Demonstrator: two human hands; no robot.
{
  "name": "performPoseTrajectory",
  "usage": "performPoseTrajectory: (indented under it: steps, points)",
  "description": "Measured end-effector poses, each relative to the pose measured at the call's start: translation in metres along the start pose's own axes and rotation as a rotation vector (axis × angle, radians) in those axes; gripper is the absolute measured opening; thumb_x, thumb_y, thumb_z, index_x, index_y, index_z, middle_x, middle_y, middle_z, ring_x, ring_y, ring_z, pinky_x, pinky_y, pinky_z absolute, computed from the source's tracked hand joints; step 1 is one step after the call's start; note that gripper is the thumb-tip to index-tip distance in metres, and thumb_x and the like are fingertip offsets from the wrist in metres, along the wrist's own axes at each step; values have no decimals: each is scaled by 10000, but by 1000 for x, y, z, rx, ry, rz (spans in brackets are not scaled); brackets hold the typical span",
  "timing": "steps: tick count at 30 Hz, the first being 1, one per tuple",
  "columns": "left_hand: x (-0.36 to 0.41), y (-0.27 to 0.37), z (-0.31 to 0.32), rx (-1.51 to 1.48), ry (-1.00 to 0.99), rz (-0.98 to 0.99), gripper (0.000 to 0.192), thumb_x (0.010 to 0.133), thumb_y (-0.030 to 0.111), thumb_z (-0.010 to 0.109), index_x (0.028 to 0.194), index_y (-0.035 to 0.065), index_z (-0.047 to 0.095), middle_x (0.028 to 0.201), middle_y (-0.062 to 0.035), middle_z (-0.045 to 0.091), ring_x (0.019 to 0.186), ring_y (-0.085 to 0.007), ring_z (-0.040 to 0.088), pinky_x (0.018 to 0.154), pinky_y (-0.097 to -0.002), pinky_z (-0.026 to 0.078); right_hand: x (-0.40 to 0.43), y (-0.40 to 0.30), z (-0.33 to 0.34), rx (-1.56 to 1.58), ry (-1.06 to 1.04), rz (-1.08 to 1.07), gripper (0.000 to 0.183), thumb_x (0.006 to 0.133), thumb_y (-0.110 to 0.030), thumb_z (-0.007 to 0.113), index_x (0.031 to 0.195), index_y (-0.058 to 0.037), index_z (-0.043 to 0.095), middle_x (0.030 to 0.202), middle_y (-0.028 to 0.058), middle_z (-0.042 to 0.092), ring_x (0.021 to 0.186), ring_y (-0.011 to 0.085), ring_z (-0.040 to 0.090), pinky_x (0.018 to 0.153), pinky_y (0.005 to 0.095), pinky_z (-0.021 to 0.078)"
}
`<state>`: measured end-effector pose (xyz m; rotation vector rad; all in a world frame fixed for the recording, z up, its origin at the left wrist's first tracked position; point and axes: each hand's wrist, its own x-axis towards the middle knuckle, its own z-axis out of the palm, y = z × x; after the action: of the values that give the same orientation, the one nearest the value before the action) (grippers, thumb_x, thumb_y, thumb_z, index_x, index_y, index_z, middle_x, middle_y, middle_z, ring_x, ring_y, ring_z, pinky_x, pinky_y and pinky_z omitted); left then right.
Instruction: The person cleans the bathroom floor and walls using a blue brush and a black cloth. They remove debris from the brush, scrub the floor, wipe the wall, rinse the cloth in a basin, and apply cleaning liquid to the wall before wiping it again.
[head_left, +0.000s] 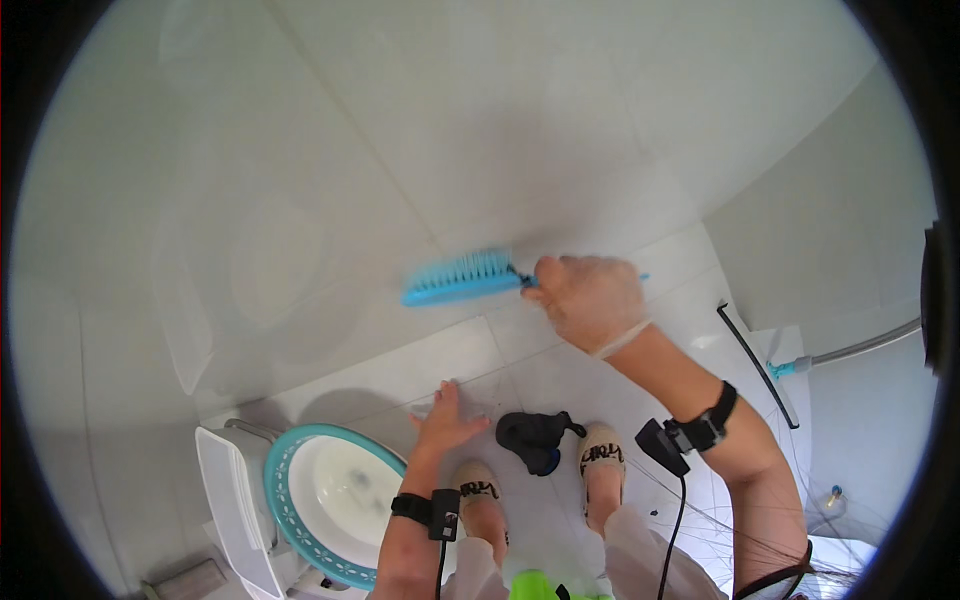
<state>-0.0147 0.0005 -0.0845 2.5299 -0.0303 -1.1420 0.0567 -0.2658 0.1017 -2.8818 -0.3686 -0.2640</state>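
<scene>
My right hand (589, 300) is closed around the handle of a blue scrub brush (465, 285), its bristles turned toward the pale tiled wall (390, 150). Some blur covers the brush head, so whether the bristles touch the wall is unclear. Lower and to the left, my left hand (448, 424) is empty with its fingers spread, above the floor. Left of it stands a white basin with a teal patterned rim (277, 487), holding cloudy liquid.
A black cloth-like item (532, 439) lies on the tiled floor between my shoes. A squeegee (761, 367) with a metal pole is at the right. A white plastic container (232, 502) stands left of the basin.
</scene>
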Motion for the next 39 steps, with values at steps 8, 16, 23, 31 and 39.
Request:
performPoseTrajectory:
  steps: [8, 16, 23, 31, 39]
  points:
    - [0, -1, 4, 29, 5, 9, 1131, 646, 636, 653, 1460, 68, 111, 1530, -101, 109, 1407, -259, 134, 1017, -688, 36, -9, 11, 44, 46, -125, 46, 231, 850, -304, 571, 811, -79, 532, 673, 77, 611, 600, 302, 610, 486, 419, 454]
    - [-1, 6, 1, 17, 11, 19, 1093, 659, 559, 682, 1461, 80, 114, 1531, -89, 118, 1408, -256, 129, 1004, -704, 15, -56, 56, 160, 46, -677, 572, 335, 924, -380, 455, 1036, -106, 612, 963, 103, 665, 907, 286, 638, 747, 413, 502]
    - [0, 10, -1, 14, 1, 49, 1095, 664, 554, 685, 1458, 63, 114, 1531, -94, 114, 1409, -259, 128, 1001, -703, 3, -94, 98, 177, 149, -600, 885, 374, 928, -377, 419, 1046, -80, 612, 1000, 141, 651, 970, 330, 612, 825, 457, 475]
    - [0, -2, -5, -16, -19, 16, 1099, 652, 548, 697, 1456, 64, 126, 1522, -95, 164, 1406, -267, 142, 999, -703, 17, -14, -83, 213, 360, -917, 493, 272, 881, -227, 502, 1082, -131, 658, 1117, 101, 637, 1027, 286, 615, 846, 404, 495]
    - [-3, 4, -15, 17, -58, 33, 1096, 665, 562, 683, 1459, 71, 108, 1518, -98, 175, 1404, -259, 153, 1006, -694, 34, -82, 52, 203, 352, -647, 864, 384, 913, -357, 433, 1051, -46, 611, 1031, 202, 629, 980, 358, 601, 851, 459, 460]
